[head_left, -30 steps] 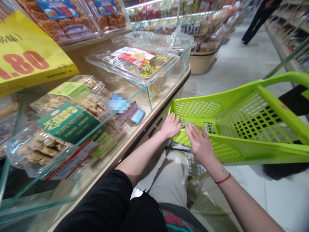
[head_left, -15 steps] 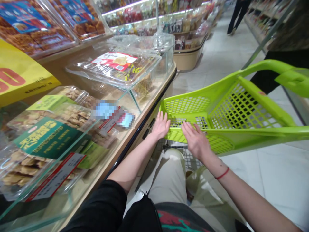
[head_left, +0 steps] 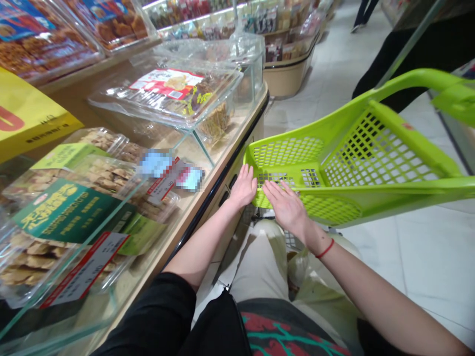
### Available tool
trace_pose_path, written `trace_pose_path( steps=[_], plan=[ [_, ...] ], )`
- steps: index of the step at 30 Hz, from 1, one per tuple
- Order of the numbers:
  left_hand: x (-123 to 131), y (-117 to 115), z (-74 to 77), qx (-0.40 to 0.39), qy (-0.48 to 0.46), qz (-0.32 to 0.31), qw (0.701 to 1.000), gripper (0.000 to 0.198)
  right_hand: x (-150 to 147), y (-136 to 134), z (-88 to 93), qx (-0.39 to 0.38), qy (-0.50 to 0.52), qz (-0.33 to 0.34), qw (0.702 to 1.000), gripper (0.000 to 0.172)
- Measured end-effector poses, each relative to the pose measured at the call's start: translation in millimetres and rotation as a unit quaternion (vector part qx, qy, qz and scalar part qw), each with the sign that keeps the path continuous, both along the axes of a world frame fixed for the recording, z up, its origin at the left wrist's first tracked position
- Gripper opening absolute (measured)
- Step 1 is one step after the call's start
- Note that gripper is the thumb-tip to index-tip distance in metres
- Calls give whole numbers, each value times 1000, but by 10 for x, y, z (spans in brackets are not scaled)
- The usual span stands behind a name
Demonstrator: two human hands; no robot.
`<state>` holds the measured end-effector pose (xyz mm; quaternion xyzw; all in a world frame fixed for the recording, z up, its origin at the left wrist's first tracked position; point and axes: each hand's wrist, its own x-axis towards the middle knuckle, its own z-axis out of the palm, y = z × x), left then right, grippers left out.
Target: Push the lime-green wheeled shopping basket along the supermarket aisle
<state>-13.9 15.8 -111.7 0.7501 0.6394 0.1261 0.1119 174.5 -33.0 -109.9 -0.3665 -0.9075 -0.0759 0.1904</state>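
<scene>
A bright green shopping cart [head_left: 374,190] with lattice sides stands in front of me, its front end close to the display counter. At its front left corner is my left hand [head_left: 245,187], fingers stretched out, nothing held; it seems to rest against the cart's end. My right hand [head_left: 287,205] lies flat across the near rim, fingers extended towards the left hand. Whether its palm presses on the rim is hidden. A red string bracelet [head_left: 325,248] circles the right wrist. The cart's basket shows only its lattice floor and walls.
On the left, a display counter [head_left: 256,118] with glass dividers holds clear packs of crisp snacks [head_left: 74,212] and a large lidded tray [head_left: 174,94]. A yellow sign [head_left: 33,113] juts in. A person in black trousers [head_left: 401,59] stands beyond the cart; another is down the aisle.
My right hand has shifted left along the cart's rim, nearer my left hand. The view has tilted slightly, and the dark-trousered leg beyond the cart shows more.
</scene>
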Motion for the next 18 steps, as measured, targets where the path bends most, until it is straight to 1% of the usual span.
trace_pose_path(
  steps=[3, 7, 10, 13, 15, 18],
  plan=[
    [5, -2, 10, 0, -1, 0, 1000, 62, 273, -25, 7, 14, 1, -15, 1000, 56],
    [-9, 16, -15, 1, -5, -1, 1000, 61, 688, -69, 49, 28, -17, -75, 997, 64],
    [-15, 27, -37, 0, -11, -2, 1000, 62, 844, -93, 59, 38, -24, -102, 994, 67],
    [-9, 22, -36, 0, -16, -1, 1000, 64, 755, -87, 47, 34, -22, -119, 992, 63],
    [-2, 11, -24, -1, -16, -1, 1000, 65, 582, -63, 37, 26, -16, -114, 993, 58],
    [2, -4, -13, -5, -12, -1, 1000, 66, 266, -14, 23, 15, -3, -80, 997, 53]
  ],
)
